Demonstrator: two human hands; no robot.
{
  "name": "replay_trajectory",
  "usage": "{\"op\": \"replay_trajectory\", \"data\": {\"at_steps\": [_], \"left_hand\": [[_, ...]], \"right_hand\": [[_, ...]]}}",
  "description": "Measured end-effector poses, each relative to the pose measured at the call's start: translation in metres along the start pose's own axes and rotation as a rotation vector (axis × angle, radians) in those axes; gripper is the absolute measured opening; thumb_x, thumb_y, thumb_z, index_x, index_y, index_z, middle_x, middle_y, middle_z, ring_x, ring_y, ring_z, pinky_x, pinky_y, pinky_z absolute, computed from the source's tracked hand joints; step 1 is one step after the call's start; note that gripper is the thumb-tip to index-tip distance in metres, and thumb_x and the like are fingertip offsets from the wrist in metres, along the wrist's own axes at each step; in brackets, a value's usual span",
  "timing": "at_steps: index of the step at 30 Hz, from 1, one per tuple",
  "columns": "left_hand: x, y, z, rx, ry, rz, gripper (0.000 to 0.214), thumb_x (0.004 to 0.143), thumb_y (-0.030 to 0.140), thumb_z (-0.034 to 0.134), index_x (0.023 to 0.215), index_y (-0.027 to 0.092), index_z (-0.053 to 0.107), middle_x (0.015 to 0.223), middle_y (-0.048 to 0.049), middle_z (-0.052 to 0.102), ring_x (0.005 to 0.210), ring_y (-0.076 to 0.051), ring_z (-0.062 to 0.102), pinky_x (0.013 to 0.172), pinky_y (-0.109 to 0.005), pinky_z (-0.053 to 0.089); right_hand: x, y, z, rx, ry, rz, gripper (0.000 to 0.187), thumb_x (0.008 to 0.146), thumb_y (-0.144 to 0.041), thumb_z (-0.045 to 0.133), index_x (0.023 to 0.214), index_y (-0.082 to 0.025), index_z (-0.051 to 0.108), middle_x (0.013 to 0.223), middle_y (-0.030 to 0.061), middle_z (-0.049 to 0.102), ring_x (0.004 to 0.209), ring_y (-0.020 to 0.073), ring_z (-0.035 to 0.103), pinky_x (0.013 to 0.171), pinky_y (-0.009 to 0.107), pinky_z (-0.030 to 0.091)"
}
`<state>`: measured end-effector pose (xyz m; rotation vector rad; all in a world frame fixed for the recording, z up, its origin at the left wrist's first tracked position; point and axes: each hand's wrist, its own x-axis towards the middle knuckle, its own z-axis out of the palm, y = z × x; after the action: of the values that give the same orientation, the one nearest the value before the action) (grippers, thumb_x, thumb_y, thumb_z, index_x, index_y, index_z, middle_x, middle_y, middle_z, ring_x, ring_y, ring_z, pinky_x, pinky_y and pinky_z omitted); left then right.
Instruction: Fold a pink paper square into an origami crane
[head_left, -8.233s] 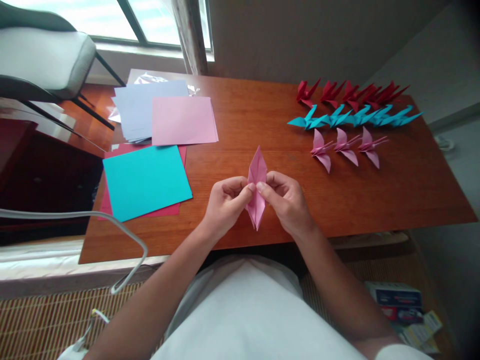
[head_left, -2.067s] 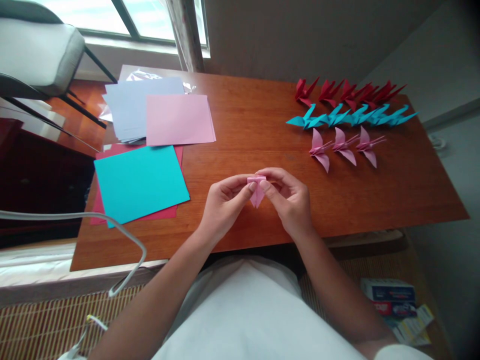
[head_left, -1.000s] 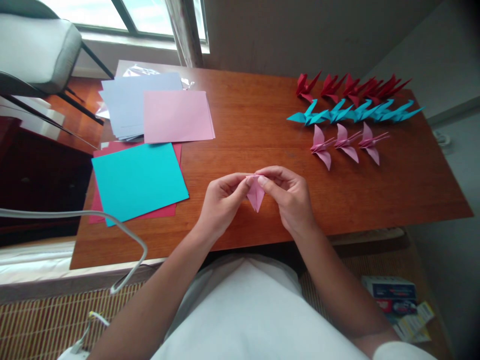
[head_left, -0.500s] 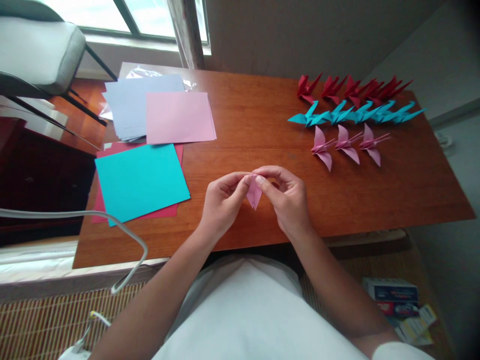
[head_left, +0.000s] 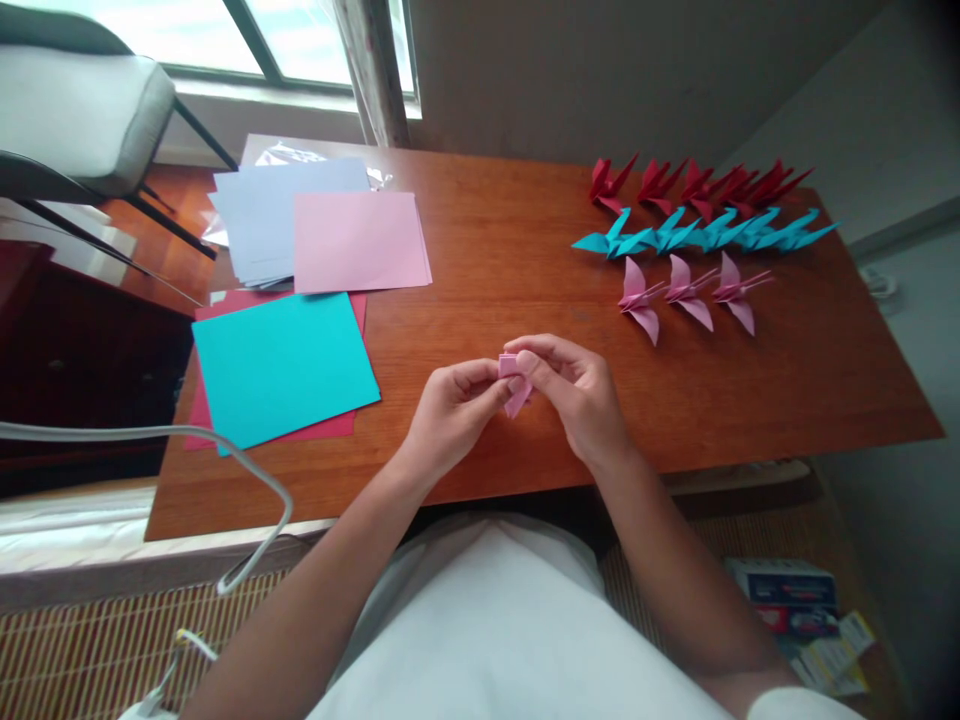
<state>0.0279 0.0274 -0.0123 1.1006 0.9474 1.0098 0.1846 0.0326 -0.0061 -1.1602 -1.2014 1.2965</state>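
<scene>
A small folded piece of pink paper [head_left: 516,388] is pinched between both hands over the near middle of the wooden table [head_left: 517,240]. My left hand [head_left: 454,415] grips it from the left with thumb and fingers closed. From the right, my right hand [head_left: 574,395] presses its thumb and forefinger on the paper's top. Most of the fold is hidden by my fingers.
Finished paper cranes lie at the right: a red row [head_left: 697,183], a teal row [head_left: 705,232] and three pink ones [head_left: 686,293]. Flat sheets lie at the left: teal [head_left: 281,365], pink [head_left: 360,242], pale blue [head_left: 262,215]. A chair [head_left: 75,105] stands beyond the table's left end.
The long pink diamond shape has been folded down into a short compact piece. Both hands have stayed in the same spot, fingers working closer together on it.
</scene>
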Motion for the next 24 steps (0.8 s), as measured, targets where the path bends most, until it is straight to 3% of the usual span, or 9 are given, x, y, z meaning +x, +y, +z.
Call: {"op": "replay_trajectory", "data": {"at_steps": [3, 9, 12, 16, 24], "left_hand": [[-0.0001, -0.0007, -0.0003, -0.008, -0.021, -0.004, 0.032, 0.084, 0.048, 0.079, 0.08, 0.016, 0.077, 0.075, -0.0027, 0.072, 0.07, -0.015, 0.061, 0.068, -0.025, 0.048], [0.001, 0.0018, 0.0004, -0.049, -0.082, -0.049, 0.041, 0.08, 0.054, 0.08, 0.073, 0.014, 0.075, 0.071, -0.0036, 0.07, 0.067, -0.014, 0.06, 0.066, -0.025, 0.048], [0.0017, 0.0029, 0.001, -0.08, -0.03, -0.048, 0.039, 0.078, 0.053, 0.082, 0.074, 0.015, 0.077, 0.071, -0.0029, 0.071, 0.066, -0.014, 0.06, 0.066, -0.024, 0.048], [0.0014, 0.0026, 0.0017, -0.09, 0.004, -0.057, 0.033, 0.079, 0.049, 0.083, 0.082, 0.016, 0.08, 0.076, -0.0041, 0.075, 0.071, -0.016, 0.065, 0.07, -0.026, 0.051], [0.0007, 0.0021, 0.0018, -0.08, -0.013, -0.089, 0.031, 0.082, 0.046, 0.08, 0.084, 0.016, 0.08, 0.081, -0.0056, 0.078, 0.074, -0.017, 0.068, 0.071, -0.026, 0.052]], "right_hand": [[0.0028, -0.0028, -0.0028, -0.086, -0.072, -0.058, 0.016, 0.088, -0.041, 0.075, 0.086, -0.025, 0.078, 0.091, 0.0011, 0.073, 0.087, 0.0182, 0.07, 0.071, 0.03, 0.058], [0.0015, -0.0088, 0.0035, -0.305, 0.041, -0.252, 0.013, 0.09, -0.032, 0.072, 0.08, -0.026, 0.078, 0.085, 0.002, 0.073, 0.084, 0.0188, 0.068, 0.076, 0.034, 0.056], [0.0029, -0.0089, 0.0053, -0.297, 0.035, -0.23, 0.015, 0.091, -0.035, 0.071, 0.081, -0.025, 0.077, 0.083, 0.0018, 0.073, 0.081, 0.0182, 0.068, 0.072, 0.033, 0.055], [0.004, -0.0071, 0.0003, -0.21, -0.031, -0.156, 0.021, 0.094, -0.041, 0.068, 0.085, -0.024, 0.077, 0.091, 0.0027, 0.075, 0.089, 0.0194, 0.069, 0.081, 0.034, 0.056], [-0.0017, -0.0007, -0.002, -0.274, 0.083, -0.207, 0.02, 0.095, -0.038, 0.065, 0.085, -0.025, 0.077, 0.09, 0.0038, 0.075, 0.087, 0.0211, 0.069, 0.081, 0.037, 0.056]]}}
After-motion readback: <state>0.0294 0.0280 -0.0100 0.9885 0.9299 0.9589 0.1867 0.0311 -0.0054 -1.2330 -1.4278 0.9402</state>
